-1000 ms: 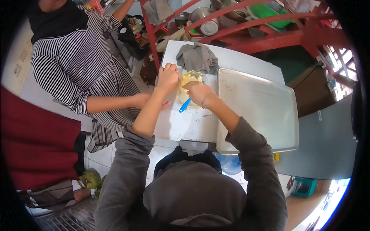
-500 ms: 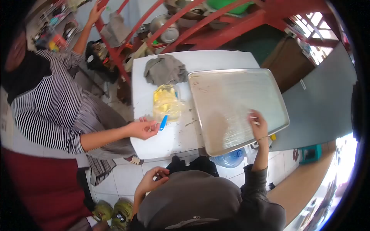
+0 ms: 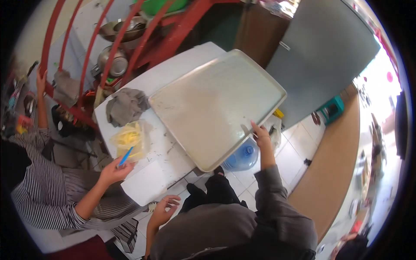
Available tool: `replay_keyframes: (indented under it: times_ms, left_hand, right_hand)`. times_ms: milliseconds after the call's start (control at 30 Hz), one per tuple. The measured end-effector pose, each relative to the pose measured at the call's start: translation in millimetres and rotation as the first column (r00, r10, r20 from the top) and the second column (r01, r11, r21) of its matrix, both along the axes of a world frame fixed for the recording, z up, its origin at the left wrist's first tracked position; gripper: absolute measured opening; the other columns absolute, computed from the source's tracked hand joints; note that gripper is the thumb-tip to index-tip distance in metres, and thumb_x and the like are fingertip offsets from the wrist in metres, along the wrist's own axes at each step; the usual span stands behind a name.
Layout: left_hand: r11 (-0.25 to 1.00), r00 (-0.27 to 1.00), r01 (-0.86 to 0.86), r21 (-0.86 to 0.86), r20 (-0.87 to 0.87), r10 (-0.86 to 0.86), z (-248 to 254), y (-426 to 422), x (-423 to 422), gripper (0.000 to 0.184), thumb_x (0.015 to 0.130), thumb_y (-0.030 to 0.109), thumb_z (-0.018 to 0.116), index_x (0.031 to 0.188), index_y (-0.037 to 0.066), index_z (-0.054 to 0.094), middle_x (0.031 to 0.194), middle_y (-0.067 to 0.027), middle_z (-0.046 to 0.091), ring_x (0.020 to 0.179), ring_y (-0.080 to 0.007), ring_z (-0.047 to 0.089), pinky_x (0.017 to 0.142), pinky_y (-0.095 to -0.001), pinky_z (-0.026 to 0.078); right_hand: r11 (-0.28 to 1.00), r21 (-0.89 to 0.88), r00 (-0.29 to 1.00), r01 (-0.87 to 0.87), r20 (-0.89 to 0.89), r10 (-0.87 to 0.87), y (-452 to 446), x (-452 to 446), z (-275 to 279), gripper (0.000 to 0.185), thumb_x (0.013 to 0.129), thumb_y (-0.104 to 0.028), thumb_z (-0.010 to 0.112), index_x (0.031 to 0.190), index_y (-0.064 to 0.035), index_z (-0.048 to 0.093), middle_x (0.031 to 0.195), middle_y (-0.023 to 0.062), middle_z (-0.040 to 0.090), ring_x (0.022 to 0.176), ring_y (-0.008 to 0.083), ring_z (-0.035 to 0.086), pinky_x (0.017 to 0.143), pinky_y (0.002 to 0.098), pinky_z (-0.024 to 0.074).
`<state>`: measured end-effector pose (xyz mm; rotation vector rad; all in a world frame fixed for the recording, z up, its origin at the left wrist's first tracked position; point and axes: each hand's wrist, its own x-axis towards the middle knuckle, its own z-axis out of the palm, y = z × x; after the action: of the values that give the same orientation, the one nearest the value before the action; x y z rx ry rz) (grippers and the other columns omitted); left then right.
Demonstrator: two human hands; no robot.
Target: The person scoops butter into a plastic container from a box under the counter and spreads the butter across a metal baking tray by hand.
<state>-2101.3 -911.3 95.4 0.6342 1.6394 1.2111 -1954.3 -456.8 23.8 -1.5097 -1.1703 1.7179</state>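
A large, shallow metal baking tray [image 3: 216, 95] lies on the white table, its near corner jutting past the edge. My right hand [image 3: 261, 133] is at the tray's right rim, with fingers over the edge and closed on it. In front of my body hangs my left hand [image 3: 164, 211], fingers loosely bent and apart, holding nothing. Left of the tray is a clear plastic container [image 3: 130, 138] with a yellow, butter-like substance. A co-worker's hand [image 3: 115, 171] holds a blue-handled tool [image 3: 125, 157] beside it; the tool's working end is unclear.
A crumpled grey cloth [image 3: 126, 106] lies on the white table [image 3: 149, 173]. A blue water jug [image 3: 242, 156] stands on the floor under the tray's near side. Red railings [image 3: 117, 39] and a grey fridge-like panel [image 3: 320, 52] border the far side. The co-worker stands at left.
My right hand has gone from above the tray's surface to its right rim. The view has turned to the right. The co-worker's hand with the blue-handled tool is closer to the container.
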Motion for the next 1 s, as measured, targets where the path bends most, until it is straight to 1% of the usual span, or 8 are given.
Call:
replay_keyframes:
  times_ms: [100,233,400,433,533,667,767,1000]
  left_hand:
    - [0.998,0.999,-0.037,-0.044,0.037,0.039,-13.0,3.1,-2.1,0.024,0.081,0.001,0.051,0.105,0.003,0.051,0.103,-0.0051,0.056,0.087,-0.0124,0.054,0.075,-0.025,0.042]
    - [0.996,0.994,0.083,-0.017,-0.075,-0.084,2.7,29.6,8.9,0.025,0.083,0.002,0.051,0.107,0.003,0.049,0.104,-0.0074,0.055,0.088,-0.0141,0.054,0.076,-0.0255,0.042]
    - [0.988,0.961,-0.122,0.098,0.262,0.093,-16.6,67.7,31.8,0.032,0.089,0.024,0.047,0.114,0.004,0.043,0.109,-0.009,0.052,0.091,-0.0178,0.053,0.08,-0.0292,0.042]
    - [0.98,0.921,-0.19,0.068,0.359,0.153,-24.9,74.3,35.6,0.037,0.09,0.031,0.045,0.116,0.005,0.042,0.111,-0.0095,0.05,0.093,-0.0188,0.052,0.082,-0.0306,0.041]
    - [0.917,0.725,-0.389,0.085,0.643,0.248,-46.1,89.3,49.3,0.051,0.09,0.046,0.035,0.122,0.006,0.035,0.12,-0.0103,0.043,0.102,-0.0211,0.047,0.087,-0.0348,0.038]
    - [0.832,0.593,-0.521,0.191,0.782,0.192,-58.9,99.4,57.2,0.059,0.09,0.049,0.032,0.131,0.007,0.028,0.13,-0.0112,0.036,0.116,-0.0268,0.039,0.095,-0.0416,0.032]
    - [0.874,0.764,-0.42,0.243,0.615,0.196,-31.0,107.6,78.2,0.055,0.09,0.043,0.034,0.129,0.005,0.031,0.129,-0.0118,0.038,0.118,-0.0274,0.037,0.097,-0.0421,0.03]
    - [0.886,0.636,-0.457,-0.079,0.668,0.387,-28.3,114.1,105.4,0.056,0.081,0.037,0.042,0.126,0.005,0.036,0.124,-0.0129,0.043,0.111,-0.0275,0.044,0.092,-0.0424,0.036]
  right_hand:
    - [0.999,-0.051,0.993,-0.016,-0.117,0.01,13.1,-1.2,-11.2,0.039,0.068,-0.031,0.075,0.086,-0.0061,0.051,0.062,-0.0019,0.047,0.047,0.0078,0.041,0.042,0.0239,0.0355]
    - [0.997,-0.058,0.995,-0.057,-0.087,0.052,22.9,2.0,-20.2,0.031,0.071,-0.027,0.073,0.089,-0.0114,0.052,0.067,-0.0022,0.051,0.052,0.0088,0.046,0.045,0.0219,0.0369]
    - [0.986,-0.158,0.949,0.05,-0.3,-0.096,7.2,13.8,-6.0,0.042,0.073,-0.024,0.072,0.101,-0.0068,0.046,0.065,0.0023,0.051,0.045,0.0103,0.043,0.039,0.0254,0.0356]
    - [0.985,-0.17,0.939,0.009,-0.338,-0.067,24.1,26.7,-53.8,0.046,0.074,-0.02,0.07,0.109,-0.0085,0.041,0.072,0.0038,0.054,0.05,0.012,0.049,0.041,0.0275,0.0383]
    - [0.977,-0.209,0.918,-0.041,-0.395,-0.046,-23.5,57.2,3.3,0.046,0.077,-0.017,0.068,0.111,-0.0089,0.038,0.082,0.0064,0.056,0.062,0.0162,0.057,0.048,0.0302,0.0464]
    - [0.971,-0.222,0.907,-0.094,-0.42,-0.008,-57.8,103.6,-8.3,0.056,0.078,-0.016,0.066,0.122,-0.0123,0.03,0.111,0.0111,0.051,0.096,0.0241,0.057,0.078,0.0377,0.0502]
    - [0.961,-0.245,0.856,-0.131,-0.517,-0.015,-82.6,131.5,10.5,0.07,0.078,-0.017,0.065,0.132,-0.0188,0.02,0.121,0.0087,0.045,0.106,0.0221,0.05,0.086,0.0401,0.0451]
    - [0.959,-0.279,0.795,-0.047,-0.592,-0.133,-111.9,180.9,30.9,0.084,0.079,-0.02,0.064,0.138,-0.0222,0.005,0.13,0.0056,0.037,0.115,0.0212,0.042,0.092,0.0429,0.0391]
